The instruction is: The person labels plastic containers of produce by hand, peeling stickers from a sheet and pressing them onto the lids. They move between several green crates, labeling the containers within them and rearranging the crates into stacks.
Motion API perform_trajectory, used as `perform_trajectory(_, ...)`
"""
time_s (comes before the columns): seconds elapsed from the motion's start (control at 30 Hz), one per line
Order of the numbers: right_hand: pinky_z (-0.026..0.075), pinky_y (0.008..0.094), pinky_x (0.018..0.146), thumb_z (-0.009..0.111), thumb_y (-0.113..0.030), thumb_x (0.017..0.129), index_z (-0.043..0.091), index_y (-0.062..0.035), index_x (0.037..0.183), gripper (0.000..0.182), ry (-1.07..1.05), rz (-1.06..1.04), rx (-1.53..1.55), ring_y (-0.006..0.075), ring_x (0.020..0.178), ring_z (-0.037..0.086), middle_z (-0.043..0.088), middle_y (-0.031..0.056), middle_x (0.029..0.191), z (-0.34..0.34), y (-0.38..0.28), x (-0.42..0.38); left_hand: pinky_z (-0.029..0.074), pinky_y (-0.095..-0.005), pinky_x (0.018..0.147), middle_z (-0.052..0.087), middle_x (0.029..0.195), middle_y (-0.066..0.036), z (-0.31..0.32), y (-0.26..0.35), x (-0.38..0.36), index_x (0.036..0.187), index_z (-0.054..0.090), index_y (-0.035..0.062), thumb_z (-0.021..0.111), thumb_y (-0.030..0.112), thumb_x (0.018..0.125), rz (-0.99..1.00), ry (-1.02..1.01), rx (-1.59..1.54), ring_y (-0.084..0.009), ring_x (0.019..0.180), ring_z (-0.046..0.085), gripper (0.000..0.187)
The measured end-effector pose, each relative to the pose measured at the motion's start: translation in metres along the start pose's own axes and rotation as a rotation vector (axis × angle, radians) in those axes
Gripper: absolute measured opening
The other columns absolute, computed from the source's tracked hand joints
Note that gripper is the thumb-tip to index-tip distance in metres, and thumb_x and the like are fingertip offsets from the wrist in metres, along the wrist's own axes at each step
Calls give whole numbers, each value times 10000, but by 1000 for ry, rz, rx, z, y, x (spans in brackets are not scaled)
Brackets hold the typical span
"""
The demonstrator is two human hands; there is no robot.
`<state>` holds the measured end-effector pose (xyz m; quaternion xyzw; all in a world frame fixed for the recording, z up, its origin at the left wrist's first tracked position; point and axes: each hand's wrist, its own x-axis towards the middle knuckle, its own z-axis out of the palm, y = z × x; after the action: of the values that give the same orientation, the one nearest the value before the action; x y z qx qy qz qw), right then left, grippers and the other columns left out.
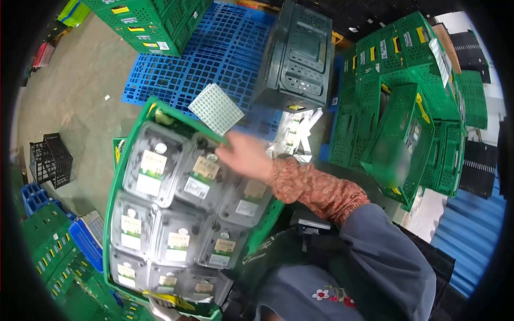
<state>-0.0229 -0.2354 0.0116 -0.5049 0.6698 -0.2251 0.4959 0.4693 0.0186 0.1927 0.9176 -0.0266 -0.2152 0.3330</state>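
My right hand (245, 156), blurred by motion, is closed at the lower corner of a white grid sheet (216, 108), above the far side of a green crate (114, 200). Clear lidded plastic boxes (176, 241) with pale and green labels fill this crate in rows. Their dark contents are hard to make out. At the crate's near end, my left hand (163, 310) shows only in part, in a light glove, closed on the rim beside a yellow handle (179, 303).
Beyond the crate lies a blue pallet (160, 75) bearing stacked green crates (155, 27) and a dark grey crate (300, 53). More green crates (369, 101) stand at the right. On the left are a black crate (51, 160) and a blue-edged box (85, 243).
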Motion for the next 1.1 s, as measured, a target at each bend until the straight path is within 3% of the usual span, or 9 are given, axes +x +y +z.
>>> perform_trajectory(0.17,483,486,653,561,-307,813,551,9,848,318,-129,-29,59,378,703,628,641,196,742,31,-69,-1,343,-278,571,425,778,-34,-63,3,-10,895,450,50,502,304,942,-17,38,40,-132,648,417,264)
perform_trajectory(0.33,494,478,665,561,-314,804,556,15,855,333,-181,-122,34,374,708,636,643,178,747,33,-87,21,492,-335,813,600,1073,-163,-69,-18,-40,1174,559,-93,468,219,983,145,0,126,-227,944,581,377)
perform_trajectory(0.37,494,477,665,561,-317,803,556,16,856,337,-175,-139,29,373,709,636,643,180,749,31,-87,23,363,-391,979,531,1202,-136,-81,-41,-13,1245,534,148,437,476,951,-168,-87,-148,-256,1100,497,451)
perform_trajectory(0.5,493,459,674,562,-329,801,564,4,881,342,-161,-105,-1,356,724,639,646,177,772,19,-91,32,354,-402,989,531,1226,-94,-52,-24,-12,1240,538,103,395,421,972,-183,-232,-143,-259,1134,486,440)
perform_trajectory(0.73,484,454,643,593,-324,795,597,-27,854,303,27,-171,2,362,707,634,647,180,743,17,-96,5,265,-381,1086,426,1394,-148,-2,13,-54,1384,412,53,366,394,989,-43,-50,138,-273,1285,395,523)
perform_trajectory(0.77,484,458,638,592,-323,796,596,-25,853,303,65,-207,-28,367,706,632,646,186,744,17,-94,8,261,-353,1090,457,1367,-159,-19,-29,-5,1387,412,48,455,391,966,-131,-129,-165,-249,1284,411,545)
perform_trajectory(0.83,485,469,643,580,-327,803,590,-13,865,320,111,-259,-77,393,712,622,641,204,751,16,-93,2,207,-270,583,319,774,10,-9,-50,15,869,353,150,494,382,934,-90,-110,-272,-112,660,290,279)
perform_trajectory(0.87,484,470,659,583,-330,797,596,-9,857,326,141,-228,-88,397,728,620,639,209,761,17,-94,-1,181,-228,329,251,478,94,-11,-52,25,611,323,201,513,378,918,-70,-105,-322,-43,348,229,402)
perform_trajectory(1.1,491,462,750,572,-338,793,631,-14,894,344,368,-136,-290,401,837,622,644,228,837,14,-100,-38,238,-259,395,227,528,66,-2,-45,77,636,320,178,439,278,969,-101,-660,-417,-77,420,239,367)
